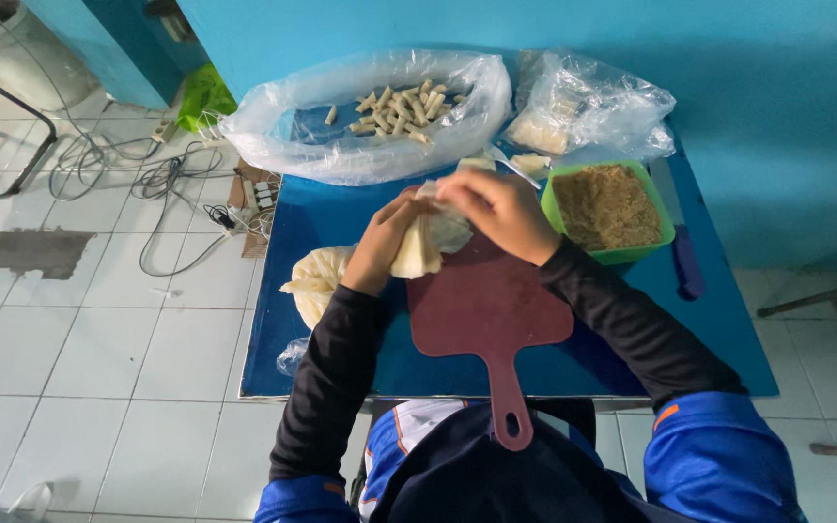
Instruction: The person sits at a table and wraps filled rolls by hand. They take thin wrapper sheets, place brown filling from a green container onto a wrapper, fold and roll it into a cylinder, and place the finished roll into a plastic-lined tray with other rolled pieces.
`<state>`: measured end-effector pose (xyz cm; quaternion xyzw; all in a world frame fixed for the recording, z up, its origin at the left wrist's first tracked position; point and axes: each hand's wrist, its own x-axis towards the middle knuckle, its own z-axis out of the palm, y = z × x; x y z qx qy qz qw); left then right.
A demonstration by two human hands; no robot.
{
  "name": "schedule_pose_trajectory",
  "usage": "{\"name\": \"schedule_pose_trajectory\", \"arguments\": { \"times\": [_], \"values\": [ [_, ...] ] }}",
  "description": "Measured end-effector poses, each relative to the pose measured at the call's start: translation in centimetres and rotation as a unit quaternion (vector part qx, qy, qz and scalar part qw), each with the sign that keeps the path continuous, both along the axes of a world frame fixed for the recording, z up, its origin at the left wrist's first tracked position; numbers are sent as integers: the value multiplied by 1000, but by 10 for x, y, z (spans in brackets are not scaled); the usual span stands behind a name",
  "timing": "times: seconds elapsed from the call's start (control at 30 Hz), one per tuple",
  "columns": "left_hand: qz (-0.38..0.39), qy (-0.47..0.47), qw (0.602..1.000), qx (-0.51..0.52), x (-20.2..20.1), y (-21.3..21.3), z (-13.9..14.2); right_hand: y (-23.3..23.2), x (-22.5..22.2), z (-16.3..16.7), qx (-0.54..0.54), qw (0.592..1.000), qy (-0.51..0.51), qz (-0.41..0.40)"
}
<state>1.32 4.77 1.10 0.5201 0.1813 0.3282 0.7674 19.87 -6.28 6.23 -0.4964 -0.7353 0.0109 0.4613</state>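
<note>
One thin, pale, floppy wrapper sheet (425, 244) pinched between both hands above the far end of the board, its point hanging down toward the wearer, long axis roughly near-to-far. Left hand (385, 242) closed on its left edge; right hand (501, 213) clamped over the top. One dark red, flat, paddle-shaped cutting board (486, 310) on the blue bench (331, 218), handle toward the wearer. One square green tub (610, 206) of brown crumbly filling at right. Two clear crinkled plastic bags behind: one (370, 116) holding many small rolls, one (593, 102) of pale pieces.
</note>
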Motion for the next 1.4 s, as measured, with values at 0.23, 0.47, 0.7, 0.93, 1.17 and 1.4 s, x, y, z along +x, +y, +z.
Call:
{"name": "schedule_pose_trajectory", "arguments": {
  "times": [0.23, 0.47, 0.7, 0.93, 1.17, 1.4],
  "values": [
    [17, 73, 987, 141, -12, -3, 6, 18, 13, -12, -394, 720, 539, 190],
    [172, 271, 894, 312, -17, 4, -4, 24, 22, -31, -323, 865, 367, 110],
    [161, 388, 827, 374, -22, -5, -14, 23, 16, -49, -352, 925, 139, 20],
    [112, 407, 829, 366, -28, -12, -3, 15, 10, -40, -348, 934, 82, -2],
    [90, 426, 821, 371, -28, -15, 3, 8, 3, -24, -356, 933, 44, -1],
    [88, 433, 818, 369, -28, -14, 4, 8, 3, -24, -357, 933, 44, 1]
  ]
}}
